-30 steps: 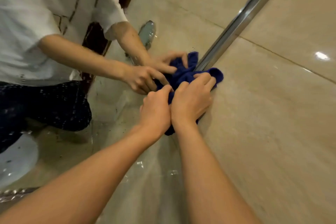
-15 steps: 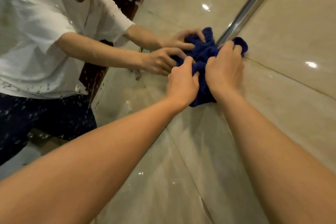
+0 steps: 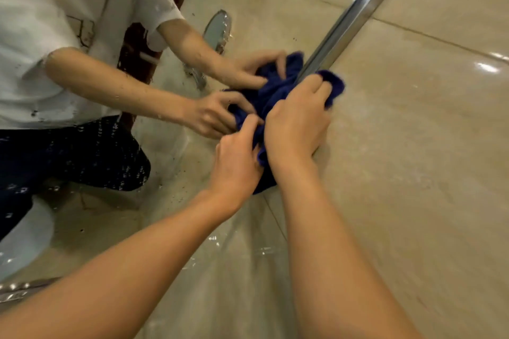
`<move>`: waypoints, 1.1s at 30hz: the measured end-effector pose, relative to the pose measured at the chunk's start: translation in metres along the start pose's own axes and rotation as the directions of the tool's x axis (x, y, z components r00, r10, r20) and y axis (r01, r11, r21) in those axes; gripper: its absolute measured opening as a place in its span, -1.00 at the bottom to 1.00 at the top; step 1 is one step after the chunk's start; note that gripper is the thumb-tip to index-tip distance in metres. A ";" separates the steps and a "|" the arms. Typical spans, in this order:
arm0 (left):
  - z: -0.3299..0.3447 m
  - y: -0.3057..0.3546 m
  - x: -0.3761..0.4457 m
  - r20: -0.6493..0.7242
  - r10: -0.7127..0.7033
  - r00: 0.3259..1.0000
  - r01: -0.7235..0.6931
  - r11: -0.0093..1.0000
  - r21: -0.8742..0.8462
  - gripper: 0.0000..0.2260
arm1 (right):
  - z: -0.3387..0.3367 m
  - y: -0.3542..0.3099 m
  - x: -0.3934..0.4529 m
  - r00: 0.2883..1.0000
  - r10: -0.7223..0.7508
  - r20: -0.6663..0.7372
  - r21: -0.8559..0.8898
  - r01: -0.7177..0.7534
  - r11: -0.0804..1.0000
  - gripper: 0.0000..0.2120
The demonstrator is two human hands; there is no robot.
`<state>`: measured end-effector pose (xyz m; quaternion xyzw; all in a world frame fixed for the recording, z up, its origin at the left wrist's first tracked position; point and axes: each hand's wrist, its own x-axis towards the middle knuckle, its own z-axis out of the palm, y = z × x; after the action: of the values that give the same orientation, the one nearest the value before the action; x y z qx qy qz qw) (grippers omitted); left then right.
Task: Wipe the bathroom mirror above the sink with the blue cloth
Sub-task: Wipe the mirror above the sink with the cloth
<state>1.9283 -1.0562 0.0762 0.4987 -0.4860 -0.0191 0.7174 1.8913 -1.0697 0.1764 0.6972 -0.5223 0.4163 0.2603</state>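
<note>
In the head view, the blue cloth [image 3: 271,96] is a dark, bunched wad with deep folds, pressed against the mirror [image 3: 176,201] just beside its metal frame strip [image 3: 349,16]; one corner laps past the strip onto the beige wall tile [image 3: 413,146]. The left hand [image 3: 237,162] has its fingers curled, pinching the cloth's lower folds. The right hand [image 3: 296,124], touching the left, grips the wad nearer the strip, fingers bent over it. The glass carries water droplets and reflects both hands.
</note>
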 end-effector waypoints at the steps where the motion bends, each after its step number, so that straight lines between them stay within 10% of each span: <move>1: -0.001 -0.007 -0.010 0.003 -0.011 1.000 0.011 1.000 0.008 -0.84 | 0.008 0.001 -0.013 1.000 -0.004 -0.011 -0.022 0.004 1.000 -0.78; 6: -0.011 -0.047 -0.052 0.117 -0.162 0.980 0.146 0.980 0.138 -0.79 | 0.040 0.005 -0.073 0.997 -0.020 0.076 -0.036 0.023 0.999 -0.74; 13: -0.053 -0.056 -0.049 0.338 -0.388 0.857 0.279 0.902 0.329 -0.87 | 0.019 0.000 -0.090 0.821 0.052 0.569 0.040 -0.091 0.995 -0.73; 19: -0.021 0.043 0.020 -0.002 -0.141 0.990 0.140 0.986 -0.094 -0.86 | -0.037 0.002 0.012 0.995 0.099 0.012 0.343 -0.098 0.934 -0.78; 33: 0.011 -0.006 -0.002 -0.074 -0.001 0.997 -0.002 0.999 -0.035 -0.74 | 0.034 0.000 -0.004 0.883 -0.011 -0.469 0.035 0.031 0.999 -0.91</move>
<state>1.9219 -1.0659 0.0709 0.4863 -0.4586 -0.0089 0.7437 1.9016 -1.0949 0.1548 0.5870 -0.4278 0.5800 0.3688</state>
